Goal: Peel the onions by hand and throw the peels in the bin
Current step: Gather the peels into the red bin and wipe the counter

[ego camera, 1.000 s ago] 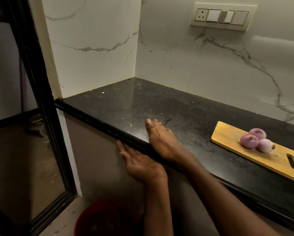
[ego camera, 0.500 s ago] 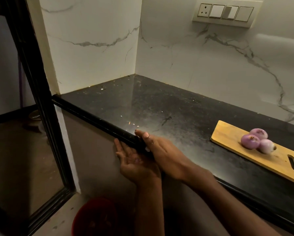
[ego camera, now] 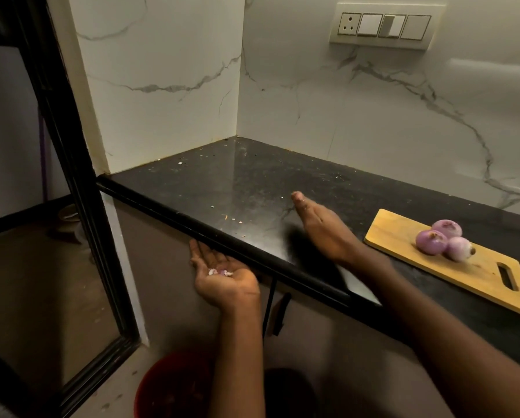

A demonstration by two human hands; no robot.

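Cleanup stage of onion peeling, seen from the head camera. Three peeled onions (ego camera: 442,240), pale purple and glossy, lie touching one another on a wooden cutting board (ego camera: 403,236) at the right of the frame, on the black desk (ego camera: 252,182). The left hand (ego camera: 222,273), lower centre, is held palm up just below the front edge of the desk, fingers relaxed and slightly cupped, with a few small peel scraps (ego camera: 219,272) lying in the palm. The right hand (ego camera: 322,224), centre right, hovers low over the desk with fingers straight and together, edge-on to the surface and holding nothing; whether it touches the surface cannot be told. Scattered peel flecks (ego camera: 233,219) lie on the desk between the right hand and the front edge. A red bin (ego camera: 174,387) stands on the floor at the bottom of the frame, directly beneath the left hand. A switch panel (ego camera: 385,25) is set in the marble wall at upper right. Judgement: peeling appears complete and only the fragments remain to be binned. These scraps are likely papery, very light and brittle, too small to pinch reliably; they are better swept with the side of a flat hand over the edge into a cupped palm, then tipped into the bin. Light flakes may cling to damp skin or drift past the bin.
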